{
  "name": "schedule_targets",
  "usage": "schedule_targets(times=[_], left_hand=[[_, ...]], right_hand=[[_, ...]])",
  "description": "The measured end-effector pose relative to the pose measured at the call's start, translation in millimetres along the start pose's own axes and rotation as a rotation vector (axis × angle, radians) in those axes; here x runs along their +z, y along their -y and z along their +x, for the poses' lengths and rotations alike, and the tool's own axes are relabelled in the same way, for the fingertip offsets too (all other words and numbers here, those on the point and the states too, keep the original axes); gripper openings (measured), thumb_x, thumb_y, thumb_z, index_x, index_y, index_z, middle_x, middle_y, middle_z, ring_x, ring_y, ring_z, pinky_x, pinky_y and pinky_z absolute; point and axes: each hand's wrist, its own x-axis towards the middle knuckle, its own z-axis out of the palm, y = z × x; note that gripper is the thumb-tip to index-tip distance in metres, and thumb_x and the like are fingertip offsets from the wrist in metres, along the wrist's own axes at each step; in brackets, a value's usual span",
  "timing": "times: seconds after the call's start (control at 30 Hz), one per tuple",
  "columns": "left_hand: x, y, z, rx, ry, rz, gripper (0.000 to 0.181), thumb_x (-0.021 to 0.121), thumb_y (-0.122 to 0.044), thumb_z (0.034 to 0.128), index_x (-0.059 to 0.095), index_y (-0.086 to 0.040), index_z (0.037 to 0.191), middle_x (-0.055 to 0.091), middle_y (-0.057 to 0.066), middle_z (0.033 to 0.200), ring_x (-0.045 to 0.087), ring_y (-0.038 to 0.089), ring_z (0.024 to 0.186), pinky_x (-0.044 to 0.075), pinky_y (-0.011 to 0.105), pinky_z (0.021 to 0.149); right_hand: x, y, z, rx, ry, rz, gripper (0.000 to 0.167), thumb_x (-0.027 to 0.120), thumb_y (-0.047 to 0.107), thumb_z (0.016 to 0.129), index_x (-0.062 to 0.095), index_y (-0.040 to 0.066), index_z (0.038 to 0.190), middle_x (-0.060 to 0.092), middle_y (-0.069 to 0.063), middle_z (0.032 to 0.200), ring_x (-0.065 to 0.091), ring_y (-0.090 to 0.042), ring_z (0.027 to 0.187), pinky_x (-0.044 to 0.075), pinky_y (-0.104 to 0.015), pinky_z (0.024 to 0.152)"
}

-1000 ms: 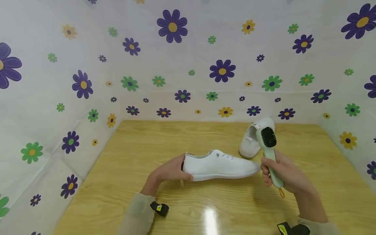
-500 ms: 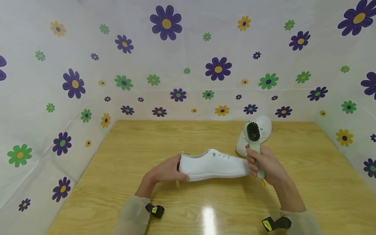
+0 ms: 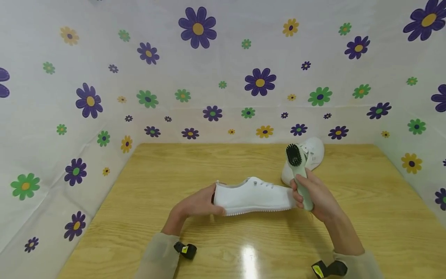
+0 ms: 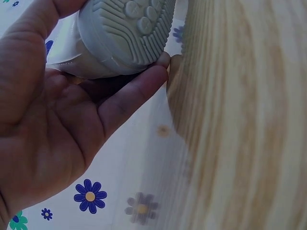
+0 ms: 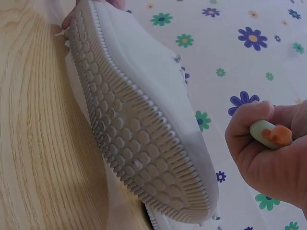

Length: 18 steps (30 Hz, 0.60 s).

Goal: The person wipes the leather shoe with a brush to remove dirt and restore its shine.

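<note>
My left hand grips a white lace-up shoe by its heel, thumb low by the sole. The toe points right, and the right wrist view shows the studded sole tilted off the table. In the left wrist view the ridged heel lies between thumb and fingers. My right hand holds a pale green brush by its handle, black bristles up and facing me. Brush and fingers hide the toe tip from the head camera. An orange loop hangs at the handle's end.
A second white shoe stands on the wooden table behind the brush, partly hidden by it. White sheeting with printed flowers closes off the back and both sides. Black wrist cameras sit at both sleeves.
My right hand has moved left with the brush, up to the shoe's toe, and the brush head now leans left. The left hand keeps its grip on the heel. The head view has shifted slightly.
</note>
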Motion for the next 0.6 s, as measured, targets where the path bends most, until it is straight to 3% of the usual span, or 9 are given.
schedule_targets(times=[0.2,0.37,0.47,0.6], left_hand=[[1.3,2.4,0.1,0.001,0.005,-0.014,0.072,0.077,-0.024,0.0759,0.039,-0.01,0.135,0.054,0.004,0.121,0.053,0.02,0.104,0.045,0.036,0.091],[0.6,4.1,0.6,-0.001,0.007,-0.014,0.071,0.077,-0.025,0.0756,0.039,-0.011,0.135,0.054,0.004,0.12,0.053,0.019,0.103,0.045,0.035,0.091],[0.3,5.3,1.1,0.003,0.004,-0.016,0.071,0.077,-0.025,0.0759,0.039,-0.011,0.134,0.054,0.004,0.12,0.053,0.019,0.104,0.045,0.035,0.091],[0.0,6.5,0.8,0.0,0.012,-0.03,0.071,0.077,-0.025,0.0768,0.038,-0.011,0.135,0.054,0.005,0.121,0.053,0.019,0.104,0.045,0.035,0.092]], right_hand=[[9,9,-0.4,-0.024,0.009,0.065,0.028,0.032,0.041,0.108,0.036,0.023,0.129,0.046,0.003,0.086,0.039,-0.006,0.057,0.037,-0.017,0.048],[20,20,3.9,-0.094,0.049,0.154,0.038,0.024,0.049,0.107,0.034,0.024,0.134,0.045,0.003,0.082,0.038,-0.007,0.055,0.038,-0.017,0.047],[26,21,5.6,-0.11,0.032,0.146,0.038,0.024,0.047,0.107,0.032,0.025,0.137,0.045,0.004,0.082,0.041,-0.007,0.058,0.041,-0.018,0.049],[28,16,3.9,-0.073,-0.029,0.103,0.036,0.027,0.045,0.107,0.031,0.027,0.139,0.047,0.004,0.085,0.045,-0.007,0.063,0.042,-0.019,0.051]])
